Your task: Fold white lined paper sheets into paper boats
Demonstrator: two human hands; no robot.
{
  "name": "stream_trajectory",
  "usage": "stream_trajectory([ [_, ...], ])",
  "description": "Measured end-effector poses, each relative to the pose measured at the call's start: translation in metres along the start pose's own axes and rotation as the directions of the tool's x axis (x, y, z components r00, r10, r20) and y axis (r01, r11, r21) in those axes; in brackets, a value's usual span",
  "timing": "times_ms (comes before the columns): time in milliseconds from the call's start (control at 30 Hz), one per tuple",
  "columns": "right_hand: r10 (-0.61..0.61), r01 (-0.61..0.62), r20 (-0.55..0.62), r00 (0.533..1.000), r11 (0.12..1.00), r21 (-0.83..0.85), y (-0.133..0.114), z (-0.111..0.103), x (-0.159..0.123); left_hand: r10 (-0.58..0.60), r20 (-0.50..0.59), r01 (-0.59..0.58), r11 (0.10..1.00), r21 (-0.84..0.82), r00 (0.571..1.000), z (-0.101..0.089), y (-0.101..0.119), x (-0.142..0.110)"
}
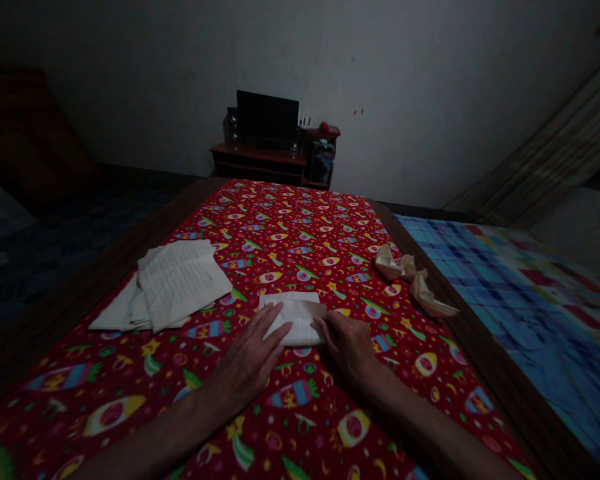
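A partly folded sheet of paper [295, 310] with printed or written lines lies flat on the red patterned cloth in front of me. My left hand [257, 343] rests on its left side, fingers stretched out and spread. At the right edge of the sheet, my right hand [347, 340] has its fingers curled and pinched on the paper. Left of my hands is a loose stack of paper sheets [185, 280] covered in lines of text. Several folded paper boats [430, 297] sit to the right, near the cloth's edge.
The red cloth [300, 220] covers a surface with dark wooden borders [405, 247]. Beyond it stands a desk [257, 160] with a monitor [267, 120] and a red telephone [329, 129]. A blue checked mat or sheet [530, 320] spreads out on the right.
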State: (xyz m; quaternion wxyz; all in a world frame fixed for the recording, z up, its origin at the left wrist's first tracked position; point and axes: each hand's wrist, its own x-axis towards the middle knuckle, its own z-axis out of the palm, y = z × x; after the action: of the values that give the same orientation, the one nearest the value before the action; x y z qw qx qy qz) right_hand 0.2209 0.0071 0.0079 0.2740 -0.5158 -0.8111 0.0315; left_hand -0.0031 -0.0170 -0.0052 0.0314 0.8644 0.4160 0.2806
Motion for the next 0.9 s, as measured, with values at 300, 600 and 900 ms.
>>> stream_trajectory([
  [300, 0.083, -0.071, 0.19, 0.978, 0.995, -0.067, 0.005, 0.0, 0.026, -0.128, -0.133, 0.12, 0.99, -0.071, 0.983, 0.006, -0.012, 0.0],
  [600, 0.119, -0.095, 0.211, 0.97, 0.988, -0.12, 0.006, 0.003, 0.034, 0.016, -0.01, -0.015, 0.991, 0.13, 1.0, -0.002, -0.003, 0.003],
  [900, 0.061, -0.048, 0.183, 0.981, 0.996, -0.078, 0.012, 0.009, 0.033, 0.089, 0.125, -0.109, 0.981, 0.161, 0.988, 0.001, 0.015, 0.019],
])
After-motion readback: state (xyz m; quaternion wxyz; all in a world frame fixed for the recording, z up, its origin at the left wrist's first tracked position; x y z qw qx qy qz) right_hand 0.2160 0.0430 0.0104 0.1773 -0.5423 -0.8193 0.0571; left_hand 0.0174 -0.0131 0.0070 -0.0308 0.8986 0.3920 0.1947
